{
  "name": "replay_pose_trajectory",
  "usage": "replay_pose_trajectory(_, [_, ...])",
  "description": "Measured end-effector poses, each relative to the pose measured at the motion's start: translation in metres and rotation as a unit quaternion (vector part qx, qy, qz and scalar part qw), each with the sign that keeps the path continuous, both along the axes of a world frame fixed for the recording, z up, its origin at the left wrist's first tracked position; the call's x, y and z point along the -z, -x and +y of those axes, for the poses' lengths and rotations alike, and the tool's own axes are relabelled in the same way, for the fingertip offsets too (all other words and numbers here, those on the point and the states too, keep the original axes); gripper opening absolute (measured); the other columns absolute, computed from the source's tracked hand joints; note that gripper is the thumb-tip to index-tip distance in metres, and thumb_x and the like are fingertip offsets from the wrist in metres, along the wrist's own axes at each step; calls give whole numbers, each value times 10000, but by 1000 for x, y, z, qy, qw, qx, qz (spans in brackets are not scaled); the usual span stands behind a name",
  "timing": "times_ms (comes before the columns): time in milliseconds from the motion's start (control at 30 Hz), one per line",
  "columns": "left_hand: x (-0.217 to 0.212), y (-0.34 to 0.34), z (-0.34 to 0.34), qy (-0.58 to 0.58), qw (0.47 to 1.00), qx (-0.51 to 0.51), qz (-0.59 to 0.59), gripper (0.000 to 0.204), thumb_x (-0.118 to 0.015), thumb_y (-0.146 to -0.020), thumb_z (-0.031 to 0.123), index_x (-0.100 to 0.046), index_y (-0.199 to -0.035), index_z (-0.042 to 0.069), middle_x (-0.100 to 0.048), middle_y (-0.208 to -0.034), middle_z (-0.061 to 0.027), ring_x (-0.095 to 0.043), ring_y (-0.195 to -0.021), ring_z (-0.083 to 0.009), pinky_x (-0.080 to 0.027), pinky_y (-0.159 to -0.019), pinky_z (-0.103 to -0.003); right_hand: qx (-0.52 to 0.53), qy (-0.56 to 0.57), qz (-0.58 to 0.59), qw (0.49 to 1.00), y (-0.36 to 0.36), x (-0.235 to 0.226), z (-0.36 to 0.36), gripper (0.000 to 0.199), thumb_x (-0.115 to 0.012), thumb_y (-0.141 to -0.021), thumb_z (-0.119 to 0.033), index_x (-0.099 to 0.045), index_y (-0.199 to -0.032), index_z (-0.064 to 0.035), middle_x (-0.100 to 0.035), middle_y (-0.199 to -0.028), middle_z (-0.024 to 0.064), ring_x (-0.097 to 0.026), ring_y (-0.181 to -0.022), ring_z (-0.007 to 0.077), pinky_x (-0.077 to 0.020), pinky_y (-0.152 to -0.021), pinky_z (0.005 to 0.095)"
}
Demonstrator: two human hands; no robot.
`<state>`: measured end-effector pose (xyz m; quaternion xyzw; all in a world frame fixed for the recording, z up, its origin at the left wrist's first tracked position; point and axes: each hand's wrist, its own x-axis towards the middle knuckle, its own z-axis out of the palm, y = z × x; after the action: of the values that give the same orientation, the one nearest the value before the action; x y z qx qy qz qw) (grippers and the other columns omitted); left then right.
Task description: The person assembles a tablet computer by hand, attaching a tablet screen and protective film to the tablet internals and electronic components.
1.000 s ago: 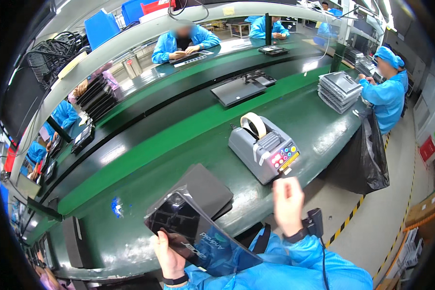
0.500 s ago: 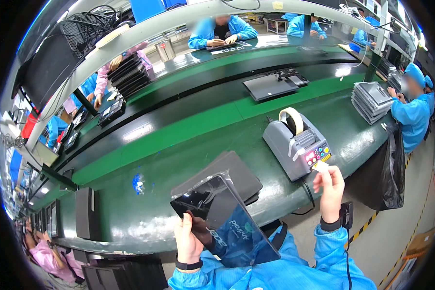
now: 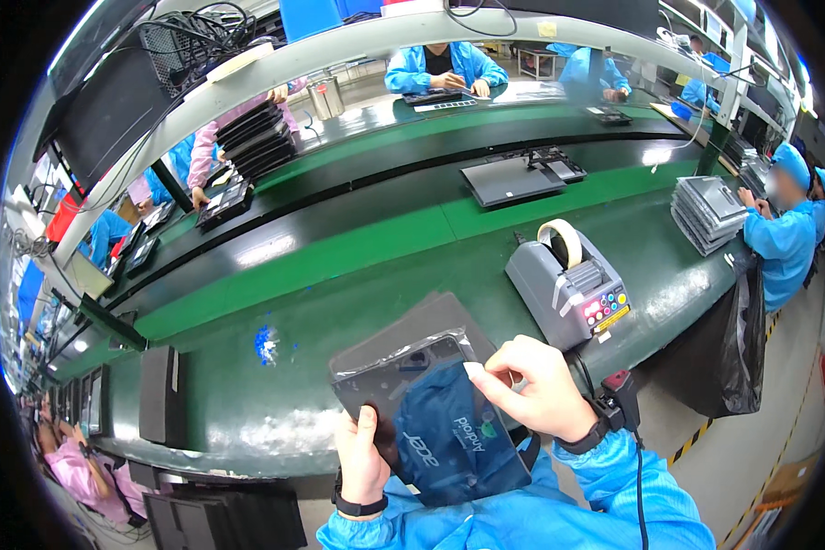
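My left hand [image 3: 361, 463] is closed on the lower left edge of a dark tablet [image 3: 380, 390], its thumb on the upward face. Clear plastic film wraps the tablet, crinkled along the top edge, and blue printed film shows over the lower part. My right hand [image 3: 543, 390] is at the tablet's upper right edge, fingers pinched round a small piece of pale tape [image 3: 472, 369], which is mostly hidden by the fingertips. Beneath and behind the tablet lies a dark grey flat pad [image 3: 431, 312] on the bench.
A grey tape dispenser [image 3: 564, 289] with a tape roll stands beyond my right hand. A black foam block [image 3: 160, 394] lies at left, and blue scraps [image 3: 265, 346] are on the green bench [image 3: 330, 284]. A flat screen [image 3: 513, 181] sits farther back. A black bag [image 3: 729, 339] hangs at right.
My right hand has moved left from beside the tape dispenser to the tablet's right edge, carrying the tape. The tablet has tilted, so its back shows more clearly.
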<state>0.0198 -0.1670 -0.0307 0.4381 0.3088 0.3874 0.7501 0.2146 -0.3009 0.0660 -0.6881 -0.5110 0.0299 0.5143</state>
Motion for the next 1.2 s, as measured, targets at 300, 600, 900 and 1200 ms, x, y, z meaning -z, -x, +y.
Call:
replay_pose_trajectory(300, [-8,-7,-4,6,1000,-10,-21,121,-595,-936,211,-581,-937,91,-544,-713,42,-478,-583,-63,-371,-517,-218,148,40,-97,983,7,13,10,277,-761,-767,-240,-569,-642,-85,-532,-615,32,-512,-559,187,-420,-506,322])
replay_pose_trajectory(600, [-5,-8,-3,-7,999,-35,-2,168,-610,-928,254,-551,-868,109,-502,-637,41,-445,-519,-57,-339,-460,-211,129,-67,-202,969,22,20,12,201,-767,-710,-83,-688,-895,-76,-591,-764,38,-537,-660,224,-443,-573,336])
replay_pose_trajectory(900, [1,-2,-2,-21,999,-44,14,184,-611,-928,272,-539,-874,111,-491,-626,41,-423,-504,-57,-323,-443,-206,139,-60,-65,986,22,36,28,113,-729,-778,-124,-696,-870,-66,-626,-801,59,-546,-714,237,-449,-615,342])
replay_pose_trajectory(1200, [-3,-12,4,42,997,-60,6,113,-552,-963,210,-556,-968,97,-578,-769,20,-534,-627,-92,-440,-553,-239,-100,61,207,971,-13,42,25,450,-384,-998,-338,-649,-945,21,-669,-827,125,-555,-681,237,-450,-679,335])
